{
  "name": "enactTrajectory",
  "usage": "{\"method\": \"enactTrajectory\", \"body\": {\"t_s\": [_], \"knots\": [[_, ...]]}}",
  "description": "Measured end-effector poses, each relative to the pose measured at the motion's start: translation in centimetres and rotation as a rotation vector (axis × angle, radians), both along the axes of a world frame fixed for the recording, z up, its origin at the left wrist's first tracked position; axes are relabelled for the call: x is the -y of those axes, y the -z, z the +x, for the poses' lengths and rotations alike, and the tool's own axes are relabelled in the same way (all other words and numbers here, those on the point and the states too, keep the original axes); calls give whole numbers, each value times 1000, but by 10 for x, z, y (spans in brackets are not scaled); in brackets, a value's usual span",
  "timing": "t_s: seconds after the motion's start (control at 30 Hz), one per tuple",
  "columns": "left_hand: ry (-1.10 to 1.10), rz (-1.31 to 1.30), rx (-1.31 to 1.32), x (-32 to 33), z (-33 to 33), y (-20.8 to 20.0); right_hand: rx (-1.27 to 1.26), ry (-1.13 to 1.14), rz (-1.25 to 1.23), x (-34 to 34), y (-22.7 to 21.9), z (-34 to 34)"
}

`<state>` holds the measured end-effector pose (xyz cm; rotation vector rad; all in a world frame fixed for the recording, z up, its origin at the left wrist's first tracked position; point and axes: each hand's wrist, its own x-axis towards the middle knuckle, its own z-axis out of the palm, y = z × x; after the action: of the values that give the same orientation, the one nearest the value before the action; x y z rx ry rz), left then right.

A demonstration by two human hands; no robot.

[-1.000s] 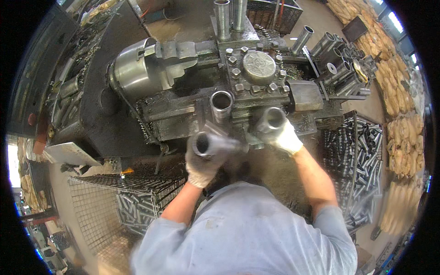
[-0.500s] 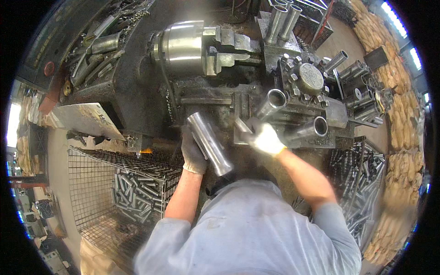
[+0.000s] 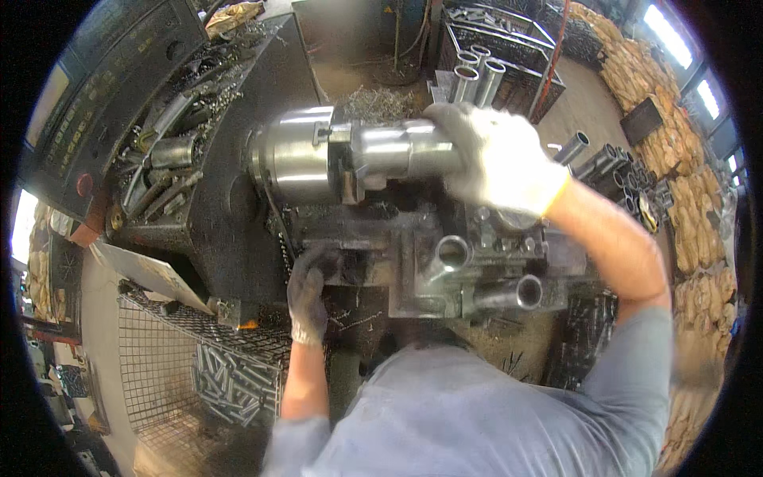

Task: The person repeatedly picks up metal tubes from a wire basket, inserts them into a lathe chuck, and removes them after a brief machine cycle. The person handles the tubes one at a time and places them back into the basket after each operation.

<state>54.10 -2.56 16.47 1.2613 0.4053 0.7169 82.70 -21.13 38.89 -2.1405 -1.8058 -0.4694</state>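
At the near edge of the dark, grimy lathe (image 3: 350, 226): left hand (image 3: 307, 298), grip cannot be told | two open-ended tubes (image 3: 502, 295) beside it | farther, at the chuck (image 3: 298, 163): right hand (image 3: 494, 159) clasped round a smooth, bright silver metal tube (image 3: 429, 149), roughly level, seating unclear | beyond: metal shavings (image 3: 377, 107), wire crate (image 3: 517, 52), tan bundles (image 3: 698, 222)

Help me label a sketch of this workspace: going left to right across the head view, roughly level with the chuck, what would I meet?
Round red button → loose metal cylinder → chuck → metal tube → gloved right hand → standing tubes → stacked tan bundles.
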Motion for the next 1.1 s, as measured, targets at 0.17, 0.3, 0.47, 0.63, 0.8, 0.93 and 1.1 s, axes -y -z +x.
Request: {"method": "enactTrajectory", "body": {"t_s": [0.17, 0.3, 0.47, 0.63, 0.8, 0.93, 1.1], "knots": [[-390, -300, -194, 21, -100, 94, 262, 344, -852, -49, 55, 118], [-859, -613, -211, -3, -161, 127, -365, 206, -750, -72, 111, 140], [-1010, -597, -110, -53, -186, 122, -224, 160, -757, -78, 135, 131], [-864, -737, 4, -77, -201, 128, -497, -21, -739, -57, 117, 153], [-758, -865, -14, -96, -224, 139, -383, 160, -1111, -71, 122, 161], [-812, -581, -296, -93, -218, 133, -771, 52, -767, -108, 131, 143], [-1063, -208, -440, -59, -183, 89, -433, 227, -453, -36, 76, 137]]}}
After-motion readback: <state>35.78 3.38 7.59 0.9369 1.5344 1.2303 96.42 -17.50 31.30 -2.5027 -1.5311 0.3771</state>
